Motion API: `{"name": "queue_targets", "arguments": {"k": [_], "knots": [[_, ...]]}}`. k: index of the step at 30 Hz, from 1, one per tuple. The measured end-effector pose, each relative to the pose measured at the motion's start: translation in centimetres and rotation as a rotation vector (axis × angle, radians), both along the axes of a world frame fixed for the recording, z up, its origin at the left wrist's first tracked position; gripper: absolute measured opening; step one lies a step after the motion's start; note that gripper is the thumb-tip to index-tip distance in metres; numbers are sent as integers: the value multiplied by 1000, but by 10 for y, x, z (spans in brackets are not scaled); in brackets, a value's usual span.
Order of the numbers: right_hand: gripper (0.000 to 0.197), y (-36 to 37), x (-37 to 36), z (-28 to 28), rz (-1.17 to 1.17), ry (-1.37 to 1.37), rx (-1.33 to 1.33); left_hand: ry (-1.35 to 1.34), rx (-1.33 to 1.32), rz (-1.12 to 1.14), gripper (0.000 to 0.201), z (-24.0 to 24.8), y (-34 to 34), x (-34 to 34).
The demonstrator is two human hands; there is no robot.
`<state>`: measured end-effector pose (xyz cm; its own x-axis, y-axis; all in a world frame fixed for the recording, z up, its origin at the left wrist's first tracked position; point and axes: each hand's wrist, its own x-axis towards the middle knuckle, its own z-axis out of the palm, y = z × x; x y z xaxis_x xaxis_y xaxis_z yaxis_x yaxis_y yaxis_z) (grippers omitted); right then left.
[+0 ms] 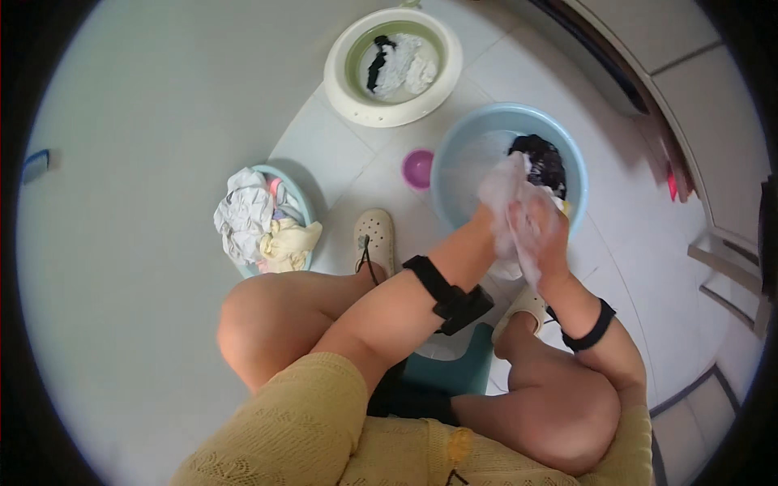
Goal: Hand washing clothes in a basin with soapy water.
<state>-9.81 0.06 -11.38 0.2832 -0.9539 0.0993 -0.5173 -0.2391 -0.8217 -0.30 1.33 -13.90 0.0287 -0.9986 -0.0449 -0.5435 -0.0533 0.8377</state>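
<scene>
A wet, pale pinkish-white cloth [506,186] is bunched between my two hands over the near side of a light blue basin [444,134]. My right hand [551,239] is closed round the cloth, with its fingers curled into the folds. Against it, my left hand [488,220] grips the same cloth from the other side, its fingers mostly covered by fabric. Inside the basin, a black garment [541,162] lies at the right in cloudy, sudsy water [478,158]. Part of the cloth hangs down over the basin's near rim.
A small purple bowl [418,169] stands left of the basin. Farther off, a white-rimmed tub [344,105] holds black and white laundry in water. At left, a small basin [304,194] is heaped with pale clothes [247,206]. A dark-edged cabinet [689,97] runs along the right.
</scene>
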Motion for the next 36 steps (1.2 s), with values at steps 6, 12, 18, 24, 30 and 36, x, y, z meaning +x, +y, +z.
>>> {"name": "queue_targets", "arguments": {"k": [6, 12, 18, 24, 30, 36], "knots": [[14, -26, -28, -26, -222, -296, 262, 1782, 709, 337, 16, 41, -8, -25], [21, -38, -63, -32, 33, 153, 105, 829, 316, 306, 15, 6, -16, -66], [26, -2, -59, -36, -151, -186, 180, 467, 451, 304, 16, 5, -27, -40], [25, -45, -71, -34, -51, 76, 156, 811, 230, 385, 8, -33, -20, -95], [32, 3, -58, -17, -71, -88, 185, 1002, 320, 454, 10, -27, -20, -84], [22, 0, -74, -28, -138, -167, 126, 31, -84, 310, 12, 30, -12, -63]]}}
